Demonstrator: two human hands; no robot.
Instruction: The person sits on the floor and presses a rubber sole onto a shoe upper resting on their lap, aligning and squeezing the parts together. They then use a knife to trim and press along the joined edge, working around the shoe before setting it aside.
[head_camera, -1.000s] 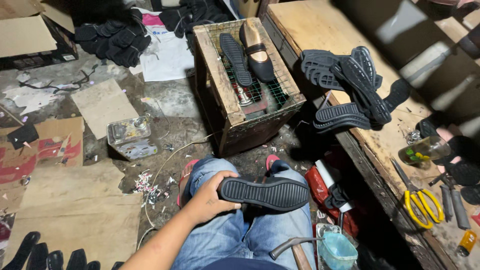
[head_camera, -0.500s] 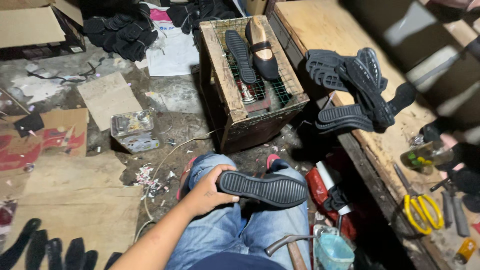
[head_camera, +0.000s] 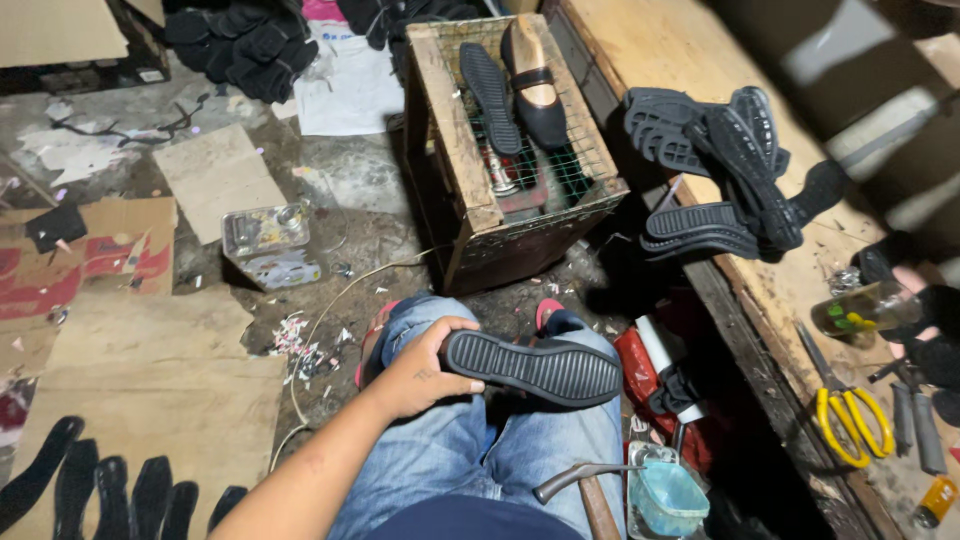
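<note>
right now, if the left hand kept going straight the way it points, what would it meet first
The left hand points rightward along the black shoe sole it already grips on the lap. Past the sole's toe, the first thing looks like the red and white clutter beside the knee, though depth is unclear.

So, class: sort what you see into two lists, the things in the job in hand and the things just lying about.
In hand:
left hand
black shoe, sole up, across the lap

Lying about:
yellow scissors
hammer
pile of black soles on the bench
wooden crate with a shoe on top
</note>
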